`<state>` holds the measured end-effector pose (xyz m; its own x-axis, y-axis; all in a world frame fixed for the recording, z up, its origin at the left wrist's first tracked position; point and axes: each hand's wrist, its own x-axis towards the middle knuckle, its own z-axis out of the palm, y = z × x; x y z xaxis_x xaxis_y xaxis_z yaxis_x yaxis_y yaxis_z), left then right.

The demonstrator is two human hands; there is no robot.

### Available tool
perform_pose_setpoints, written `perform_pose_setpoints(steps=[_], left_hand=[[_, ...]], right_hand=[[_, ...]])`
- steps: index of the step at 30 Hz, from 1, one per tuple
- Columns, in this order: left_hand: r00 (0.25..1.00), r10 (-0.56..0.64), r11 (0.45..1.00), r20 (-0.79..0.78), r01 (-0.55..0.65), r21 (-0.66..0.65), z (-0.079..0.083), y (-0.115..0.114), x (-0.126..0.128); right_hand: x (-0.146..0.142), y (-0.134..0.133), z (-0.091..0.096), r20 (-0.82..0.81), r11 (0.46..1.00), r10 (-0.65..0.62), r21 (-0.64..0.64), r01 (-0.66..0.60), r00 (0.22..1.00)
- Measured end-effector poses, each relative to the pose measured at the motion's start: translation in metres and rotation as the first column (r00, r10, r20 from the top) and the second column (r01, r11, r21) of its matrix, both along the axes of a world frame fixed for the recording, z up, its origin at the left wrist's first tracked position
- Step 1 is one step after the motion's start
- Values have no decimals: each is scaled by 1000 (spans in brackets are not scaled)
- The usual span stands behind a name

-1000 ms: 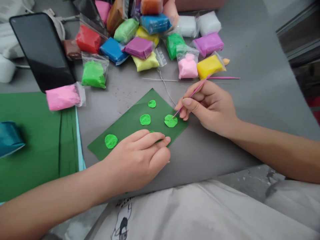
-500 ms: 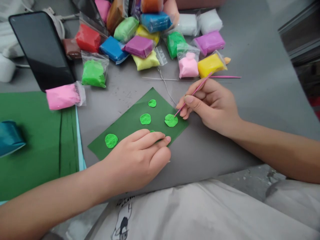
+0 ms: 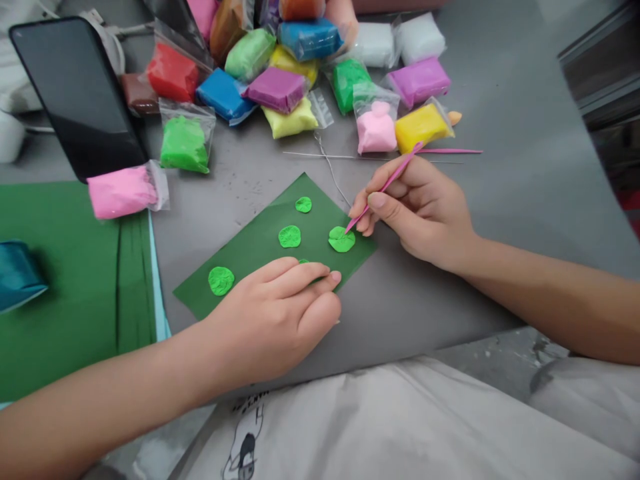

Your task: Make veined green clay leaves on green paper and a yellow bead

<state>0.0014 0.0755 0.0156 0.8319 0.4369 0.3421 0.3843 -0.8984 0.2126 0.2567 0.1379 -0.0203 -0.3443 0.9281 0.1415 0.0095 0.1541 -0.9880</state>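
My right hand (image 3: 425,207) pinches a slim pink clay modelling tool (image 3: 387,183) between thumb and fingers. Its tip meets the top of a flattened bright green clay disc (image 3: 341,240), which has a notch or crease in it. The disc sits at the right end of a dark green card (image 3: 260,220). My left hand (image 3: 285,307) rests on the card's near edge, fingers stretched out and lying together, partly covering another green disc (image 3: 303,261). Other green discs lie uncovered: a small one (image 3: 303,205), a middle one (image 3: 289,236) and one at the left (image 3: 221,281).
Bags of coloured clay, such as the purple pack (image 3: 277,90), fill the back. A phone (image 3: 75,93) leans at left behind a pink clay bag (image 3: 123,192). Dark green sheets (image 3: 75,280) bear a teal object (image 3: 17,275). A second pink tool (image 3: 450,151) and wire (image 3: 320,156) lie behind my right hand.
The pink tool has turned in my right fingers, so its wider side shows, and its tip has shifted slightly left on the disc. My left hand stays in place.
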Motion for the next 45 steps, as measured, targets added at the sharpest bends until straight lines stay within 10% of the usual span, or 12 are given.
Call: perform_pose_setpoints(steps=[13, 26, 33, 39, 45], left_hand=[[1000, -3, 1000, -1, 3, 17, -3, 0, -2], [1000, -2, 1000, -31, 3, 15, 0, -1, -2], [997, 22, 1000, -68, -23, -8, 1, -8, 0], [996, 53, 998, -77, -54, -12, 1, -11, 2], [997, 49, 999, -60, -50, -16, 0, -11, 1]], right_hand=[[-1, 7, -5, 55, 998, 55, -20, -54, 997], [15, 15, 8, -179, 929, -95, -369, 22, 979], [8, -28, 13, 108, 984, -171, 71, 164, 979], [8, -39, 2, 291, 806, -332, 581, 110, 897], [7, -40, -4, 307, 789, -340, 607, 92, 889]])
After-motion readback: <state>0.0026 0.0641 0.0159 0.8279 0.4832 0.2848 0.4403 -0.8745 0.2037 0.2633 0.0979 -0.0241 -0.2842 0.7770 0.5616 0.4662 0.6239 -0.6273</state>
